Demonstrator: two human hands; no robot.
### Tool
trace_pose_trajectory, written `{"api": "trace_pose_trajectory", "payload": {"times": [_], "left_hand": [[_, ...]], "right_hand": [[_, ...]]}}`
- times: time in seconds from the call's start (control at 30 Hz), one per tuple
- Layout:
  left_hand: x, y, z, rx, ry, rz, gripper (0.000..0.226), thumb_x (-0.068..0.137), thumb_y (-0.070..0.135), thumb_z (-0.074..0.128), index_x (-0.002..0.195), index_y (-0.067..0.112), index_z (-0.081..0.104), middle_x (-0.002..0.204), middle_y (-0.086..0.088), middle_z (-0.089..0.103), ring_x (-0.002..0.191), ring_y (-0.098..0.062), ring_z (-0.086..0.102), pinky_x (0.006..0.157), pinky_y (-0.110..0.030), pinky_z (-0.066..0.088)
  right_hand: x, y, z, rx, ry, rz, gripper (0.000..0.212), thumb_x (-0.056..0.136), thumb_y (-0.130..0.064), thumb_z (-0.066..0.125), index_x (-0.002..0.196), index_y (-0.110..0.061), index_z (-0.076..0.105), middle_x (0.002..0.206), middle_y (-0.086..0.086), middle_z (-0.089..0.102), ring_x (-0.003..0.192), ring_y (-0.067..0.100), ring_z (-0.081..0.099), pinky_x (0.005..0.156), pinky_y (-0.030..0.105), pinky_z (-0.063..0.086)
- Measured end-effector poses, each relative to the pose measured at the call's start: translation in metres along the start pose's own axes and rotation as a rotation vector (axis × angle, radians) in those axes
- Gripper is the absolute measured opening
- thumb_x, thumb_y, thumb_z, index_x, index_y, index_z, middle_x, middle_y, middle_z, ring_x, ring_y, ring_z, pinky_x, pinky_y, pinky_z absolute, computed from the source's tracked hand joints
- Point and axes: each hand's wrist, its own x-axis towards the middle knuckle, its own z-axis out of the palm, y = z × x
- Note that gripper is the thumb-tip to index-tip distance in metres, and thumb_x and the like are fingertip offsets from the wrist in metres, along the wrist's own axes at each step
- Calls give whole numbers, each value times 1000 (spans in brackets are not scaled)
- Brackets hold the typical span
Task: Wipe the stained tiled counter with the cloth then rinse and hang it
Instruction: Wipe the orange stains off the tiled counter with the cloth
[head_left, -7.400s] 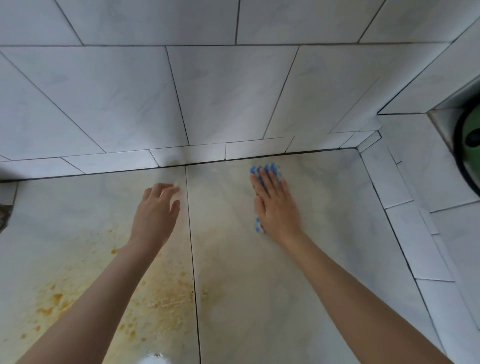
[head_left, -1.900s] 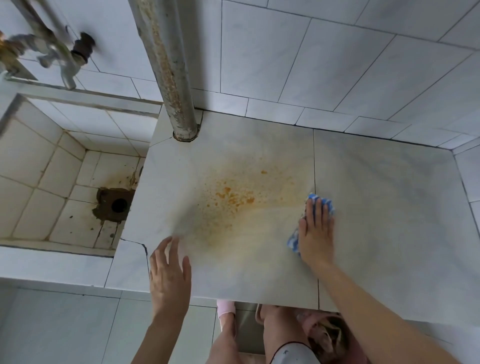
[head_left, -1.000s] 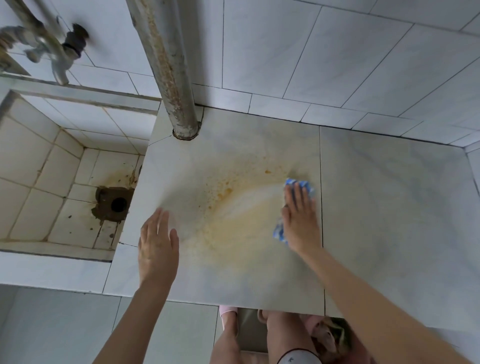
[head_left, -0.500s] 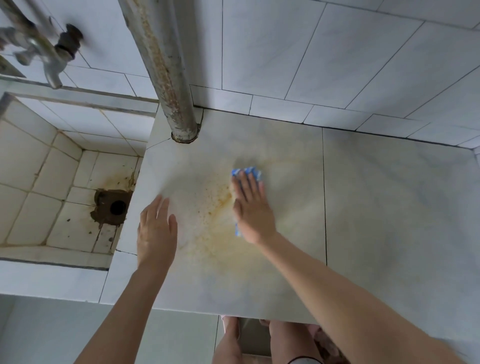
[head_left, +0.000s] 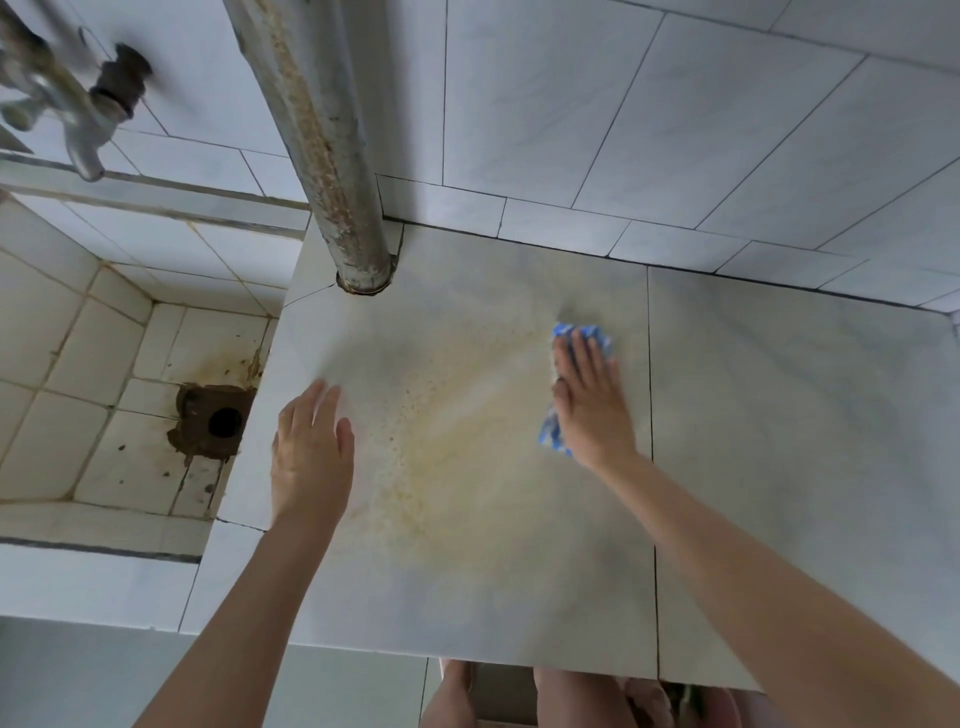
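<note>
Head view: my right hand (head_left: 589, 410) presses flat, fingers straight, on the blue cloth (head_left: 587, 332), which peeks out past my fingertips (head_left: 584, 358) and thumb, right of the yellow stain (head_left: 452, 441) on the tiled counter (head_left: 467, 582). My left hand (head_left: 311, 457) lies flat left of the stain, holding nothing.

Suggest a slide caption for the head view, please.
Right hand presses a blue cloth onto the stained tiled counter.

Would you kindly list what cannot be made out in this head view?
Head view:
cloth: mostly hidden under the right hand; only its edges show.
tap: motion-blurred, cut by the left edge.
pipe: top cut by the upper edge.
left hand: blurred; contact with the counter unclear.
</note>
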Motion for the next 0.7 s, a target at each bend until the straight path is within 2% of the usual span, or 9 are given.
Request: {"api": "trace_pose_trajectory", "payload": {"times": [0.1, 0.17, 0.23, 0.37, 0.43, 0.5, 0.57, 0.7], "left_hand": [[1, 1, 0, -2, 5, -1, 40, 95, 18, 39, 135, 8, 41, 143, -9, 38, 130, -26, 32, 106, -43, 34], [1, 1, -1, -3, 10, 2, 40, 95, 17, 40, 134, 8, 42, 142, -9, 39, 129, -27, 33, 105, -43, 35], [1, 1, -1, -7, 12, 5, 39, 95, 17, 40, 133, 7, 43, 141, -10, 40, 129, -28, 34, 105, -44, 35], [3, -1, -3, -8, 14, 2, 38, 95, 17, 40, 132, 9, 45, 140, -9, 42, 129, -26, 34, 104, -43, 36], [2, -1, -2, -11, 13, -3, 39, 95, 18, 40, 133, 9, 45, 140, -8, 42, 129, -25, 34, 104, -42, 36], [2, -1, -3, -15, 14, -3, 38, 95, 17, 41, 132, 9, 45, 140, -8, 43, 128, -25, 35, 104, -43, 37], [2, 0, -4, -21, 16, -10, 38, 95, 18, 41, 132, 10, 46, 140, -7, 43, 128, -25, 35, 103, -42, 37], [2, 0, -5, -28, 20, -11, 38, 95, 17, 40, 132, 10, 46, 140, -7, 43, 128, -24, 35, 103, -41, 36]], "right_hand": [[32, 23, -5, -43, -37, 118, 56, 96, -18, 13, 149, -9, 0, 158, 9, -9, 145, 26, -12, 114, 36, -14], [50, 14, -9, 26, -27, 216, 55, 99, -17, 16, 149, -13, -6, 158, 6, -11, 145, 21, -14, 113, 34, -16], [66, -3, -11, 53, -31, 215, 54, 97, -22, 7, 149, -15, -5, 158, 5, -10, 145, 20, -13, 114, 34, -15], [70, -48, -9, 50, -40, -13, 70, 83, -31, -10, 150, -15, 0, 159, 5, -3, 146, 23, -6, 115, 33, -12], [54, -74, -6, 51, -61, -156, 64, 88, -31, -1, 150, -16, 12, 158, 5, 10, 146, 23, 6, 117, 33, -7], [28, -95, 2, 73, -35, -313, 56, 94, -27, 15, 148, -15, 26, 155, 6, 23, 144, 24, 19, 116, 35, 6], [-2, -106, 11, 63, -8, -444, 52, 96, -27, 23, 148, -18, 26, 155, 3, 24, 144, 21, 18, 116, 36, 13], [-43, -95, 15, 22, -17, -587, 53, 97, -26, 27, 149, -24, 20, 156, -3, 21, 145, 14, 16, 117, 35, 13]]}}
